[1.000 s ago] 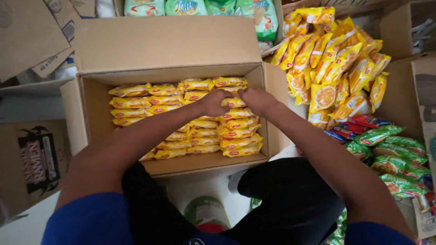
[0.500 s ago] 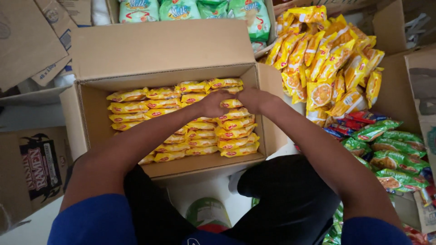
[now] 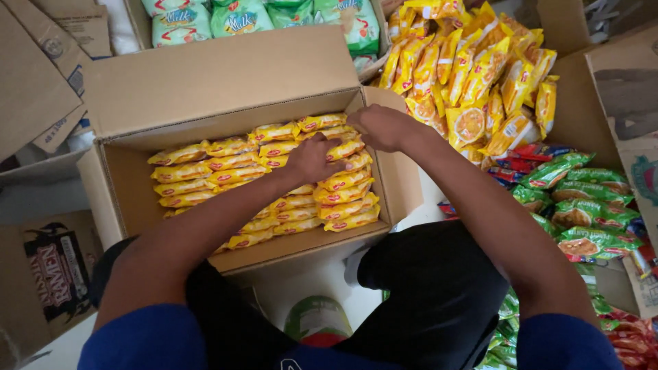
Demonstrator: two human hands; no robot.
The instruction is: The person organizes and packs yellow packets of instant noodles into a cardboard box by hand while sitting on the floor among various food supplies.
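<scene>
An open cardboard box (image 3: 226, 89) stands in front of me, filled with rows of flat yellow packets (image 3: 205, 171). My left hand (image 3: 312, 159) presses down on the packets in the right-hand rows. My right hand (image 3: 384, 127) rests at the box's far right corner, fingers curled over the topmost packets there. Both forearms reach in from below. Whether either hand actually grips a packet is hidden by the fingers.
A heap of yellow snack bags (image 3: 473, 75) lies right of the box, with green bags (image 3: 582, 212) and red ones below it. Green-and-white bags (image 3: 240, 17) sit behind the box. Flattened cartons (image 3: 34, 82) lie on the left. My dark-trousered knee (image 3: 425, 274) is near.
Both hands stay on the packets in the box's right part. The right hand has shifted slightly toward the far right corner; the view has drifted a little.
</scene>
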